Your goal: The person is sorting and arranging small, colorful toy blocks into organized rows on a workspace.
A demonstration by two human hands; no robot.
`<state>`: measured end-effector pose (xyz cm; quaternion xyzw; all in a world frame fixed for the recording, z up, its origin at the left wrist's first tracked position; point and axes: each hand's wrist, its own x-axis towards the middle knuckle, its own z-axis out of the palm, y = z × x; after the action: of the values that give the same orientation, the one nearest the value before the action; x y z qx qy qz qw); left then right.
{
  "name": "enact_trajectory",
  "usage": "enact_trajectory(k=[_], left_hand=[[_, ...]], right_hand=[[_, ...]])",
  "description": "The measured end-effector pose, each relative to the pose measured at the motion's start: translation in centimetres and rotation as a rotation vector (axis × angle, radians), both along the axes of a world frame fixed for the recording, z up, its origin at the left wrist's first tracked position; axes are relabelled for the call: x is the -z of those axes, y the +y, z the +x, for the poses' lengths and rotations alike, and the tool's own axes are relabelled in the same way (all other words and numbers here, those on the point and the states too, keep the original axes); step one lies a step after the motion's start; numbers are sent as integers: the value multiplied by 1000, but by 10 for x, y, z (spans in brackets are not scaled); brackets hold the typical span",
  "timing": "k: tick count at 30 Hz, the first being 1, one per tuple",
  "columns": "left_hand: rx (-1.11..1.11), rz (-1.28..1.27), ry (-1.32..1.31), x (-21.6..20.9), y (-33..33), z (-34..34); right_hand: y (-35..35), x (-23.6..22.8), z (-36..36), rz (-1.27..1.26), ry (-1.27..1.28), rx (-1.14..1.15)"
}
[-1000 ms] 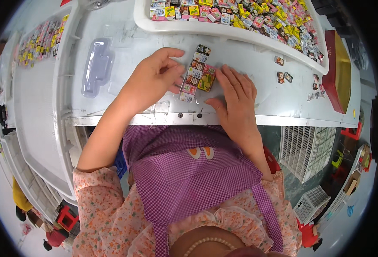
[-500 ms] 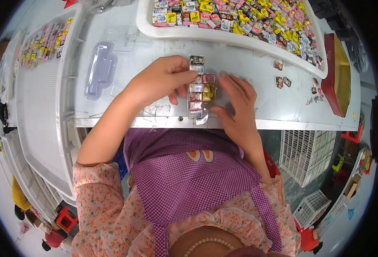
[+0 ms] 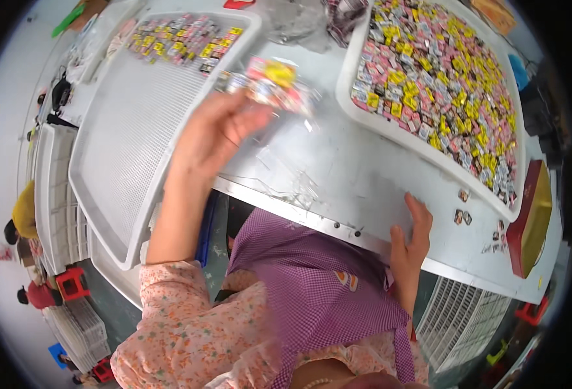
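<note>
My left hand (image 3: 218, 129) is raised over the table, its fingers closed on a clear plastic pack of small colourful blocks (image 3: 276, 84). Motion blurs the pack; pink, yellow and white blocks show through shiny plastic. It hovers between two white trays, apart from both. My right hand (image 3: 412, 236) rests near the table's front edge, fingers apart and nothing in them. Many loose small blocks (image 3: 441, 84) in matching colours fill the right-hand white tray (image 3: 389, 131). Rows of filled packs (image 3: 182, 40) lie at the far end of the left mesh-bottomed tray (image 3: 127, 152).
A few stray blocks (image 3: 462, 216) lie on the table (image 3: 357, 175) beyond my right hand. A red and gold box (image 3: 530, 220) stands at the right end. Grey plastic bags (image 3: 292, 23) lie at the back. White crates (image 3: 457, 318) stand below the table.
My left hand has lifted the pack off the table and carried it left, toward the mesh-bottomed tray. My right hand has come away from it. The view has turned leftward.
</note>
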<state>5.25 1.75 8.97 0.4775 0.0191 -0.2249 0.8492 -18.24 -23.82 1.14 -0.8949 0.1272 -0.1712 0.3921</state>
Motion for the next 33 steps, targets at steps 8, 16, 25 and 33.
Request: enact_trajectory(k=[8, 16, 25, 33], left_hand=[[-427, 8, -140, 4, 56, 112], [-446, -26, -52, 26, 36, 133], [-316, 318, 41, 21, 61, 133], [109, 794, 0, 9, 82, 119]], right_hand=[[4, -5, 5, -9, 56, -17], [1, -2, 3, -7, 30, -16], [3, -2, 3, 6, 8, -12], [1, 1, 5, -38, -14, -33]])
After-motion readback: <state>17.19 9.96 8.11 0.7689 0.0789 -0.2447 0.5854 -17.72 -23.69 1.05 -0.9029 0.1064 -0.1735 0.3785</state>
